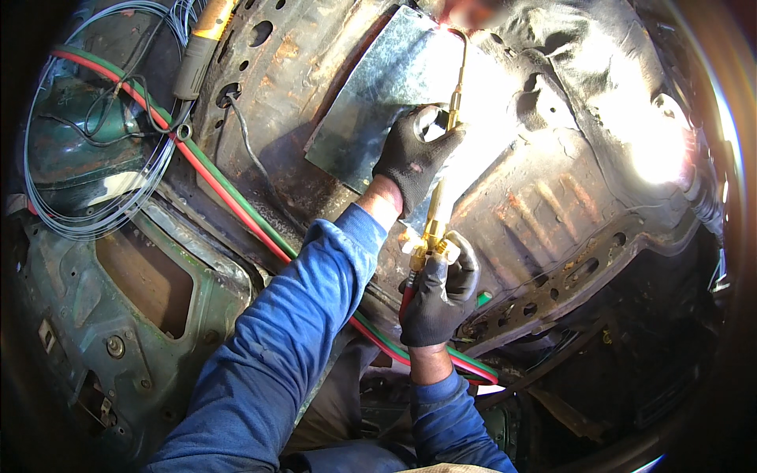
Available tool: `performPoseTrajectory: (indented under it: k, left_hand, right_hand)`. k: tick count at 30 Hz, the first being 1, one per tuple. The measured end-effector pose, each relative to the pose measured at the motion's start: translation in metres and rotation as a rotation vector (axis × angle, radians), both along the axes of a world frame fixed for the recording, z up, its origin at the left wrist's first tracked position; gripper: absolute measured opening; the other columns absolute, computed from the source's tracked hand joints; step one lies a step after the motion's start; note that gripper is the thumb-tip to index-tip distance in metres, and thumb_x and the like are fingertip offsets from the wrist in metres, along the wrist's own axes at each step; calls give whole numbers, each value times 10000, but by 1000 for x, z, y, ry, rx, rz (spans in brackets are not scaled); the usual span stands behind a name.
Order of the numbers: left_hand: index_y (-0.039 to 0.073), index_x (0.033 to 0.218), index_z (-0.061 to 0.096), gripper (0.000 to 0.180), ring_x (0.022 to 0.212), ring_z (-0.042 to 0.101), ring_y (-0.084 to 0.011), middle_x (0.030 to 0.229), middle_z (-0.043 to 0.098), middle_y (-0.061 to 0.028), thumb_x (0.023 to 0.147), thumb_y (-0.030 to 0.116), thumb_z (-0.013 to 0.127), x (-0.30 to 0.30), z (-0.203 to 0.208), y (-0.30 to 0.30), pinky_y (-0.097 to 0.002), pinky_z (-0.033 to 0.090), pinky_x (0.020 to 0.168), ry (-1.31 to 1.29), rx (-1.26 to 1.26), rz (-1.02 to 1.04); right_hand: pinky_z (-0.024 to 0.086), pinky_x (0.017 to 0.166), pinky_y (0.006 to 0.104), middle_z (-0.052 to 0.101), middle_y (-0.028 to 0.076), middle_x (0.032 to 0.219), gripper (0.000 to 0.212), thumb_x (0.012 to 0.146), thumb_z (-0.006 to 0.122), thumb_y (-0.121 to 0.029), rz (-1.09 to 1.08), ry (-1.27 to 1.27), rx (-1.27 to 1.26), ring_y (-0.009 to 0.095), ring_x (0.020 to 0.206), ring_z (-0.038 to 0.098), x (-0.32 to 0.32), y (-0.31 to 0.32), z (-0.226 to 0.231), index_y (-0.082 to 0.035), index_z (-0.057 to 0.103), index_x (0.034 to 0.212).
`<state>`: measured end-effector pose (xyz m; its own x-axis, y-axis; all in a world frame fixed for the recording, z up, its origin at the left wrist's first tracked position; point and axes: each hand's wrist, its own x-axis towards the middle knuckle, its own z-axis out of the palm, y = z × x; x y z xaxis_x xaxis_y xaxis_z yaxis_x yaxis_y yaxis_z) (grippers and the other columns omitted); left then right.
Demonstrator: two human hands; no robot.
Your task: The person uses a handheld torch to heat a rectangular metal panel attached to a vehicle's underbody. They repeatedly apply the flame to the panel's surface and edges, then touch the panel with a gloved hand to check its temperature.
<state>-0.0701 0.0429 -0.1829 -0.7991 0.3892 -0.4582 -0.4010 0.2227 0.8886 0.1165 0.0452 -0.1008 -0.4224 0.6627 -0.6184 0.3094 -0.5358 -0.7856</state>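
Note:
A brass gas torch (pixel 439 206) with a long thin bent neck runs up the middle. My left hand (pixel 412 158), in a dark glove, is closed around the upper part of its handle, thumb and finger curled near the neck. Lower down, my right hand (pixel 441 296), gloved too, grips the valve end beside the knobs. The torch tip reaches the top edge of a bare sheet-metal piece (pixel 359 106), where a small bright glow shows. That sheet lies on a rusty, brown car floor pan (pixel 272 110), partly behind my left hand.
Paired red and green hoses (pixel 225 189) cross from upper left to below my right hand. A coil of thin wire (pixel 79 232) hangs at left, beside a yellow and grey cylindrical tool (pixel 197 63). A green door panel (pixel 165 347) stands lower left. Strong glare whitens the right side.

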Motion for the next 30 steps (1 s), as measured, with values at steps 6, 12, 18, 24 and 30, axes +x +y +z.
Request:
performPoseTrajectory:
  k: [6,12,18,24,30]
  left_hand:
    - [25,993,694,186,823,633,-141,903,684,-56,921,183,762,-1,1,1,-324,524,774,64,-22,-21]
    - [26,993,699,207,842,624,-124,910,682,-50,926,210,762,-1,-4,-1,-315,517,775,66,25,9]
    - [27,989,700,203,830,613,-121,907,676,-47,925,208,764,-2,-1,0,-308,510,758,21,34,19]
    - [16,1094,691,328,843,600,-138,916,676,-61,958,308,753,5,10,-4,-318,500,790,-194,131,43]
    - [9,1249,625,352,1098,623,-187,1166,663,-119,1041,292,657,-14,2,-14,-344,494,960,388,-87,243]
  right_hand:
    - [530,973,340,672,129,1260,413,1025,694,-149,-2,3,-35,171,1103,652,0,2,0,37,560,1368]
    - [538,951,333,671,128,1250,413,1026,687,-137,-1,21,-35,168,1089,652,-2,1,0,37,552,1375]
    - [536,928,329,665,114,1214,389,1013,706,-133,9,35,-27,159,1044,645,-8,5,8,27,561,1336]
    - [516,945,330,652,93,1164,335,970,744,-97,53,16,73,150,1027,629,5,9,4,1,578,1244]
    - [535,852,306,662,71,1092,325,957,747,-68,69,7,123,125,940,632,14,27,11,-5,574,1225]
